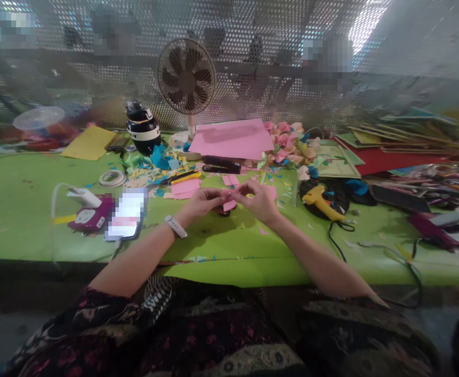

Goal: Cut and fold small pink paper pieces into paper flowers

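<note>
**Pink paper pinched between both hands**

The small pink paper piece (229, 202) sits between the fingertips of both hands, just above the green table (17, 209). The left hand (201, 203) nips its left edge and the right hand (258, 202) its right, both closed narrowly on it, probably to steady so small a scrap. More cut pink slips (185, 187) lie just behind, and a yellow glue gun (321, 201) rests to the right.

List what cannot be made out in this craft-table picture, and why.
1. Head view: pink paper, its fold covered by the left hand and right hand pinching it.
2. Head view: phone screen, blurred over.
3. Head view: pens at the right, smeared and cut off by the frame edge.
</note>
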Tool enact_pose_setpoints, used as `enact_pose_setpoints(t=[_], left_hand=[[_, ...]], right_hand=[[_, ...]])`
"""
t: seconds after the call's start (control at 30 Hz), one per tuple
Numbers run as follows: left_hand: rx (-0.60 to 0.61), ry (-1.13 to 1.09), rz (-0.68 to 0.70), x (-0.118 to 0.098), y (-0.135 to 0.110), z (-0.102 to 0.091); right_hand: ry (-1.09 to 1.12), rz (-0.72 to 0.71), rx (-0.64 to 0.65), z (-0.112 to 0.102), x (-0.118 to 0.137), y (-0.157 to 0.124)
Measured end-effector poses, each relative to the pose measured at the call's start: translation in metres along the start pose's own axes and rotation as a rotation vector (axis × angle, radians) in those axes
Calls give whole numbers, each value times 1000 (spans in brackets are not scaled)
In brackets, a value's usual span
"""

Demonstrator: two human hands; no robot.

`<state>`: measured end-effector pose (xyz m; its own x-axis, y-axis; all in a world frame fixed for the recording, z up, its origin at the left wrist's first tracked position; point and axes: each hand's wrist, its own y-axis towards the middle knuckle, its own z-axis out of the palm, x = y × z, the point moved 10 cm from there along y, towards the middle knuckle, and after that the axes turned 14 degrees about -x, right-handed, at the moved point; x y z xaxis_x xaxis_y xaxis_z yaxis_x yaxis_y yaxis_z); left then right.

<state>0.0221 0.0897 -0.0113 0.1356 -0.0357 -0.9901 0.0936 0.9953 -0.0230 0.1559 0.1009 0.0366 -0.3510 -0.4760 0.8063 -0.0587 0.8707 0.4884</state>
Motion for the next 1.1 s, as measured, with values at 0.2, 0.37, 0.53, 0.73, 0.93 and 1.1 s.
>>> enact_pose_setpoints(t=[0.2, 0.37, 0.53, 0.73, 0.93, 1.1], left_hand=[[17, 33, 9, 2, 1, 0], [37, 53, 19, 5, 2, -1], [42, 31, 5, 7, 3, -1], [44, 2, -29, 6, 2, 1], [17, 70, -28, 5, 1, -2], [-2, 86, -45, 9, 2, -4]], right_hand=[[15, -22, -5, 0, 1, 1], [8, 10, 6, 1, -3, 1], [101, 98, 9, 1, -11, 3], [77, 98, 57, 5, -10, 3], [73, 157, 59, 9, -19, 2], [87, 170, 53, 9, -22, 1]])
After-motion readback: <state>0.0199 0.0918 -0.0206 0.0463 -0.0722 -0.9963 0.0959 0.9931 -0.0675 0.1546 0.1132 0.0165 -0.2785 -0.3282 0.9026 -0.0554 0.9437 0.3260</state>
